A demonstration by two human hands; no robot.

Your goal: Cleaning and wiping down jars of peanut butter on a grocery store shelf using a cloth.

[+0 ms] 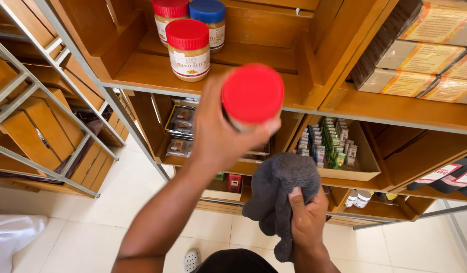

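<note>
On the wooden upper shelf point(142, 71), three labelled jars are standing together: a red-lidded jar point(188, 49) in front with a pale label bearing a small yellow picture, a second red-lidded jar point(168, 17) behind it, and a blue-lidded jar point(209, 17) beside that one. Below them, dark flat packets point(180, 121) are lying stacked in a wooden compartment. The left hand point(218, 129) is wrapping its fingers closed around another jar with a red lid point(252, 93), gripping it by the body just in front of the shelf edge, lid facing the camera. Directly beneath, the right hand point(306, 220) is clenching a dark grey cloth point(281, 194), which is bunching up to just under the held jar. Further right, a cardboard tray point(367, 169) is holding rows of small green and white boxes point(329, 141). At the top right, tan wrapped cartons point(420, 58) with orange-striped labels are sitting stacked.
</note>
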